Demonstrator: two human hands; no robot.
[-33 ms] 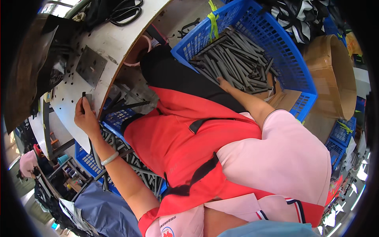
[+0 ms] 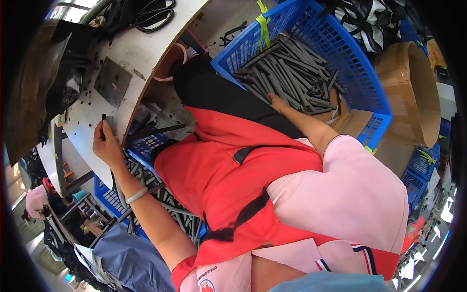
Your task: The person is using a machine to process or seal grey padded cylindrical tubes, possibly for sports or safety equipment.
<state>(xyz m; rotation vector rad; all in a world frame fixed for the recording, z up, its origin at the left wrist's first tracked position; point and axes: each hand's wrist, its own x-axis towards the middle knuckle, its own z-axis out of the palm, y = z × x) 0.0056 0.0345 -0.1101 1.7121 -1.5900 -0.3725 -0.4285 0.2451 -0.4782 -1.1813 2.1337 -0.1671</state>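
At the edge of the white table (image 2: 87,131) on the left, my left hand (image 2: 108,148) is closed in a pinch, with a small black piece (image 2: 104,117) sticking up at the fingertips. My right hand (image 2: 278,103) reaches into the blue basket (image 2: 362,87) on the right, against a pile of grey-black strips (image 2: 292,73). Its fingers are partly hidden among the strips, so I cannot make out whether they grip one. A square metal plate (image 2: 113,82) lies on the table beyond my left hand, with small black bits scattered around it.
Black-handled scissors (image 2: 154,17) lie at the table's far end. Below my left arm, another blue basket (image 2: 104,197) holds more long grey strips. A pink bucket (image 2: 170,63) stands under the table edge, and a cardboard box (image 2: 408,92) stands right of the basket.
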